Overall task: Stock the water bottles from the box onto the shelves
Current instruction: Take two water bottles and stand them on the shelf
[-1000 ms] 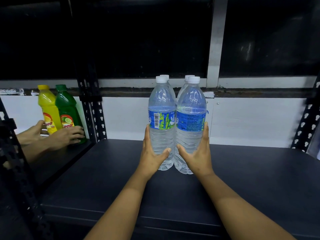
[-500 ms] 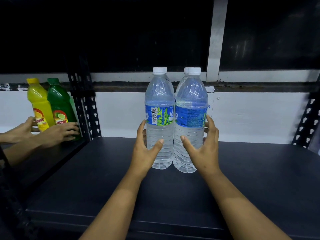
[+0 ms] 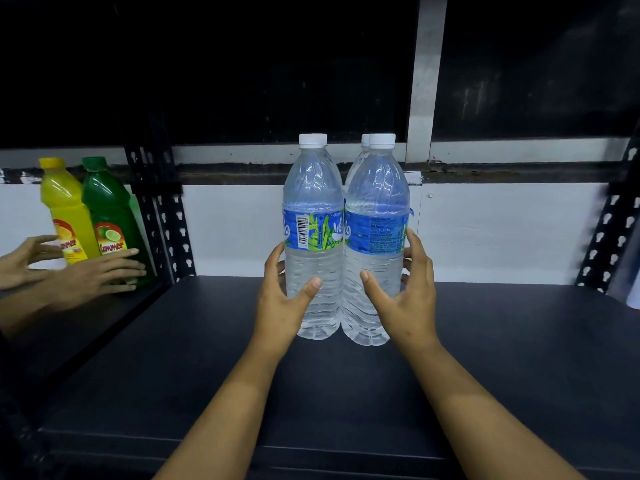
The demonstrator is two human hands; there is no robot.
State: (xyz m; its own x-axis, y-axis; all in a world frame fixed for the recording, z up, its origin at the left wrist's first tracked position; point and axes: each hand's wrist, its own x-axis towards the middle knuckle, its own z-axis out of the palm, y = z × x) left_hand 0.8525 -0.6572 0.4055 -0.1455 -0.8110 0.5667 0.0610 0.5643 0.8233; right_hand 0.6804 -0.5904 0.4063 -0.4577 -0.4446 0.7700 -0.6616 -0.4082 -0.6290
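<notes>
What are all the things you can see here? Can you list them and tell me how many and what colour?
water bottles: four, clear with white caps and blue-green labels, upright in two pairs mid-shelf; the back two mostly hidden
shelf: one, black, under the water bottles
yellow bottle: one, yellow, on the neighbouring shelf at left
green bottle: one, green, right beside the yellow one
another person's hands: two, reaching at the coloured bottles
shelf uprights: black, perforated, left and right
left hand: spread beside the left front bottle
right hand: spread beside the right front bottle
</notes>
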